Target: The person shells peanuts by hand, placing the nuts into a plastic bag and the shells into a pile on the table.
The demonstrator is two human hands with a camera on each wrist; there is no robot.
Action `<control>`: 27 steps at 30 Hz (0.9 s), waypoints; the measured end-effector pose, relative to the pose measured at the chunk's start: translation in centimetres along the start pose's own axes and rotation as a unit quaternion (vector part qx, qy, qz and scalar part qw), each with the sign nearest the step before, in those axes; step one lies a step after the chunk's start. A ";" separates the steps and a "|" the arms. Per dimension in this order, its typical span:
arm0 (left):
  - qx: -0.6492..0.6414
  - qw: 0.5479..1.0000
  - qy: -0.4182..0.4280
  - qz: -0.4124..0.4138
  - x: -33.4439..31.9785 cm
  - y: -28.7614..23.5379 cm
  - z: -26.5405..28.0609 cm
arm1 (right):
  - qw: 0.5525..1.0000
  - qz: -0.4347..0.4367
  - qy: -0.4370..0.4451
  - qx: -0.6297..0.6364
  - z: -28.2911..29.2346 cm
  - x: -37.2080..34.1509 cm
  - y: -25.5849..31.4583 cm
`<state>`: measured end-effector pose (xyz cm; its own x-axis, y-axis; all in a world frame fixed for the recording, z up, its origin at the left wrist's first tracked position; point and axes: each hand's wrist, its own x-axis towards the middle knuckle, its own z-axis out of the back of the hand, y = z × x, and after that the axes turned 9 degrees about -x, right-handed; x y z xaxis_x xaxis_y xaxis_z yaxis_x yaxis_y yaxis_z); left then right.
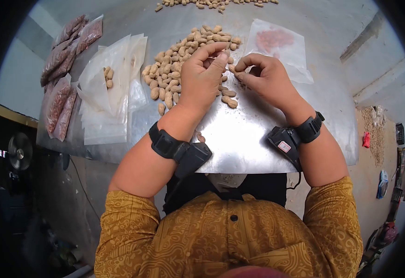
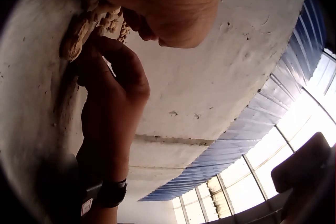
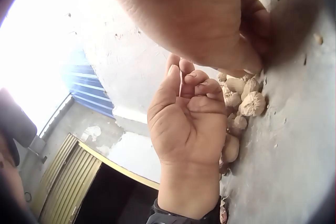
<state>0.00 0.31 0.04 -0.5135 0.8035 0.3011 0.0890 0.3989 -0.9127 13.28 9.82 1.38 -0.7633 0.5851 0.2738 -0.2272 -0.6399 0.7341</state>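
The person's right hand (image 1: 271,83) is bent inward over the metal table (image 1: 239,143), its thumb and index finger pinching a peanut (image 1: 232,68) at their tips, with the other fingers curled in toward the palm. The left hand (image 1: 203,76) is raised just beside it, partly closed, its thumb brought up to the bent index finger; whether anything small sits between those fingertips cannot be told. Both hands are at the near right side of a heap of unshelled peanuts (image 1: 167,69), and the left one hides part of it. A few loose peanuts (image 1: 230,101) lie on the metal below the fingertips, with small dark crumbs near the right hand. Beyond the right hand, a translucent bag (image 1: 299,58) lies flat, with reddish kernels (image 1: 274,40) showing in or under it. On the left side of the table is a stack of flat plastic bags (image 1: 112,109) with several peanuts (image 1: 109,76) on top, and left of that are filled bags of reddish kernels (image 1: 59,104), some overlapping. More peanuts (image 1: 216,3) are spread along the far edge of the view. A black device (image 1: 193,158) is strapped to the left wrist and another (image 1: 285,146) to the right, below patterned mustard sleeves (image 1: 130,222). A round fan (image 1: 20,151) stands in the dark area at left.
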 end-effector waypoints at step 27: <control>0.126 0.987 0.095 -0.004 -0.8 0.3 0.1 | 0.980 -0.010 0.020 0.197 0.1 -1.4 2.2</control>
<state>0.36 -0.28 -0.46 -0.3417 0.8788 0.3332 -0.1418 0.3022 -0.9426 13.91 7.71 2.69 -0.7863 0.5702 0.2380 0.0025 -0.3824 0.9240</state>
